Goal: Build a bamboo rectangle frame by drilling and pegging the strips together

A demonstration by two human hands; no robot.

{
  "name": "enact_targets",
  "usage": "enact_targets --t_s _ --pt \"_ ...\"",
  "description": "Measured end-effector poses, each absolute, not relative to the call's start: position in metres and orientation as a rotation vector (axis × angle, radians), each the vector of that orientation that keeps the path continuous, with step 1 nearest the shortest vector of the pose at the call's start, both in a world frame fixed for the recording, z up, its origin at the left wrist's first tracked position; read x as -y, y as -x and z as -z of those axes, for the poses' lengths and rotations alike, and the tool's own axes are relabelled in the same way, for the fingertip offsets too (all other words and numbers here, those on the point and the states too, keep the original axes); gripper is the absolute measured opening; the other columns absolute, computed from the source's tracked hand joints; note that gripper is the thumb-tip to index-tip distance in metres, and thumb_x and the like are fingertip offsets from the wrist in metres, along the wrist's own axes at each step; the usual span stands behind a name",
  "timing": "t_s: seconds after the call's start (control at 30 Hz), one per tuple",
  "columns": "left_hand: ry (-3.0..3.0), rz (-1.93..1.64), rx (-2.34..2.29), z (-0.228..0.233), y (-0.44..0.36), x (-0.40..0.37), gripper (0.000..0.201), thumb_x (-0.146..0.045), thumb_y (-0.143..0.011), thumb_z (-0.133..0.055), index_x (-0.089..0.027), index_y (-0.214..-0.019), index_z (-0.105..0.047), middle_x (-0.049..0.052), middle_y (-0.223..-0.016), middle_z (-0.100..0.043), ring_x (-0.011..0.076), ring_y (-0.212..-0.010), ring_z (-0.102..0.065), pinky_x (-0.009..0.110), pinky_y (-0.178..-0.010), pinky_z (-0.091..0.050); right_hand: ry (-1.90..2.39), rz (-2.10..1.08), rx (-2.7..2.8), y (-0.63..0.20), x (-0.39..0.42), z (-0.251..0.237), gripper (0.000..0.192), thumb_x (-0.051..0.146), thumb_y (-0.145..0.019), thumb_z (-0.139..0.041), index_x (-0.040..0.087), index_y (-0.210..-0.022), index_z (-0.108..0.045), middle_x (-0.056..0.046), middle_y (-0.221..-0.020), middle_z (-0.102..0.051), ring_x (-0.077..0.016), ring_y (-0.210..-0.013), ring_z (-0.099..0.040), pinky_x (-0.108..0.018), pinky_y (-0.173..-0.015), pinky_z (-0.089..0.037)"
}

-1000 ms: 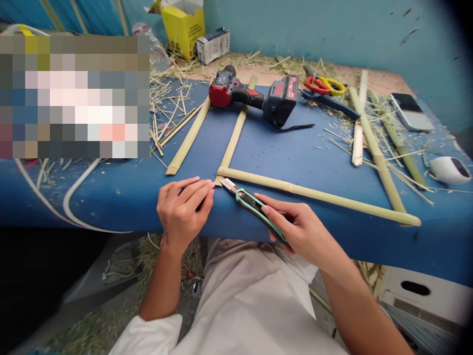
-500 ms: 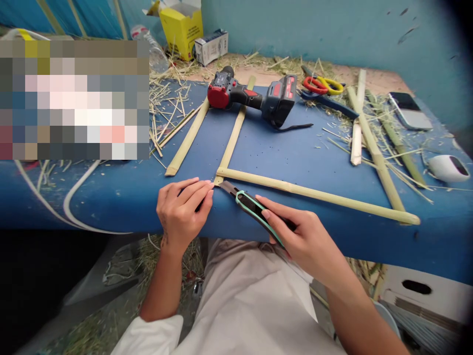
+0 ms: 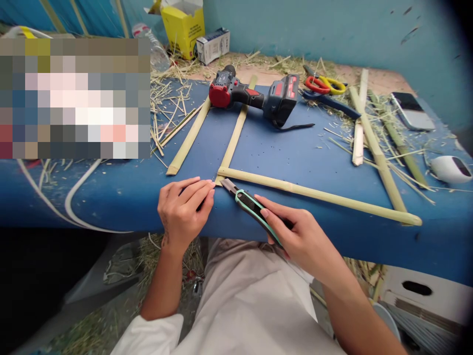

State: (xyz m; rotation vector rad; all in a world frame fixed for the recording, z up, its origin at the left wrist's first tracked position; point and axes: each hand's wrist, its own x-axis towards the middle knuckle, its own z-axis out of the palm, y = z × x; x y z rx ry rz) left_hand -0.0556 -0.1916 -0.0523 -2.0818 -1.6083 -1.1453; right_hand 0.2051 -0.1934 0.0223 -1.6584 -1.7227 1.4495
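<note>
Head view, the only one. Right hand is wrapped firmly round the knife, index finger laid along its teal-edged body, blade tip at the corner where two bamboo strips meet near the table's front edge. One strip runs off right along the table; the other strip runs away toward the drill. Left hand rests flat on the table edge just beside that corner, fingers together and fingertips touching or nearly touching the strip end; whether it pinches anything I cannot tell.

To do this cut well, I'd judge: press the left fingertips down on the joint so neither strip slides, but keep them to the side of the blade's line, not ahead of it. They sit very close right now, and that is the risk. Shallow passes, wrist low, pulling with the grain so the bamboo doesn't split.

A loose strip lies left, scissors and a phone lie well back, and straw litter is scattered around.
</note>
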Motion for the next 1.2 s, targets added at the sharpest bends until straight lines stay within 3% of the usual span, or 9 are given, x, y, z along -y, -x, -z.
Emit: enact_targets --t_s 0.2,0.47,0.67,0.8,0.9,1.0,1.1,1.2 --pt "2.089 1.171 1.621 0.054 0.056 0.192 0.023 -0.018 -0.094 -0.075 -0.029 -0.114 -0.08 0.0 -0.113 -0.085 0.0261 -0.112 -0.077 0.044 -0.102 -0.049 1.636 -1.518 1.744 -0.212 0.194 -0.019 0.062 0.06 -0.104 -0.057 0.024 -0.154 -0.064 0.003 -0.065 -0.064 -0.0076 -0.044 -0.04 -0.022 -0.043 -0.033" --pt "2.07 1.164 1.64 0.056 0.054 0.192 0.022 -0.018 -0.095 -0.074 -0.029 -0.114 -0.08 0.002 -0.114 -0.085 0.0268 -0.112 -0.077 0.045 -0.102 -0.05 1.612 -1.359 1.665 -0.21 0.195 -0.012 0.056 0.058 -0.104 -0.06 0.029 -0.151 -0.066 0.003 -0.068 -0.065 -0.0078 -0.047 -0.042 -0.021 -0.046 -0.034" --pt "2.013 1.318 1.676 0.054 0.054 0.196 0.018 -0.016 -0.095 -0.072 -0.024 -0.11 -0.079 0.006 -0.11 -0.084 0.0251 -0.106 -0.078 0.043 -0.099 -0.055 1.561 -1.282 1.847 -0.208 0.198 -0.013 0.047 0.051 -0.105 -0.06 0.032 -0.146 -0.071 0.003 -0.071 -0.067 -0.007 -0.053 -0.029 -0.021 -0.048 -0.028" --pt "1.771 1.672 1.831 0.051 0.056 0.203 0.012 -0.024 -0.101 -0.065 -0.021 -0.097 -0.076 0.006 -0.097 -0.081 0.0203 -0.088 -0.077 0.037 -0.084 -0.061 1.589 -1.112 1.784 -0.209 0.199 -0.011 0.054 0.048 -0.104 -0.061 0.025 -0.153 -0.065 0.002 -0.071 -0.069 -0.0081 -0.05 -0.04 -0.021 -0.048 -0.036" --pt "1.628 1.885 1.902 0.048 0.057 0.205 0.021 -0.032 -0.102 -0.065 -0.02 -0.087 -0.073 0.004 -0.085 -0.076 0.0161 -0.071 -0.071 0.034 -0.068 -0.057 1.555 -1.111 1.806 -0.213 0.198 -0.01 0.053 0.047 -0.101 -0.066 0.026 -0.15 -0.068 0.0 -0.08 -0.076 -0.01 -0.051 -0.055 -0.022 -0.05 -0.045" --pt "1.578 2.102 1.85 0.047 0.059 0.205 0.038 -0.032 -0.101 -0.067 -0.02 -0.066 -0.062 -0.001 -0.062 -0.061 0.0123 -0.056 -0.059 0.031 -0.057 -0.048 1.537 -0.898 1.609 -0.218 0.196 -0.006 0.047 0.046 -0.097 -0.072 0.024 -0.139 -0.075 -0.003 -0.09 -0.081 -0.0153 -0.063 -0.07 -0.026 -0.06 -0.057" --pt "1.547 2.247 1.827 0.045 0.058 0.204 0.049 -0.034 -0.101 -0.067 -0.02 -0.057 -0.05 -0.003 -0.056 -0.05 0.011 -0.053 -0.052 0.03 -0.054 -0.045 1.57 -0.625 1.445 -0.225 0.193 0.003 0.049 0.044 -0.096 -0.074 0.023 -0.14 -0.074 -0.002 -0.082 -0.08 -0.0163 -0.064 -0.072 -0.027 -0.061 -0.058" --pt "1.53 2.297 1.786 0.045 0.057 0.202 0.05 -0.036 -0.1 -0.069 -0.019 -0.056 -0.05 -0.003 -0.056 -0.048 0.0107 -0.052 -0.05 0.03 -0.051 -0.043 1.53 -0.555 1.376 -0.231 0.193 0.013 0.047 0.041 -0.095 -0.076 0.023 -0.139 -0.075 -0.001 -0.08 -0.079 -0.0173 -0.063 -0.073 -0.028 -0.059 -0.058"
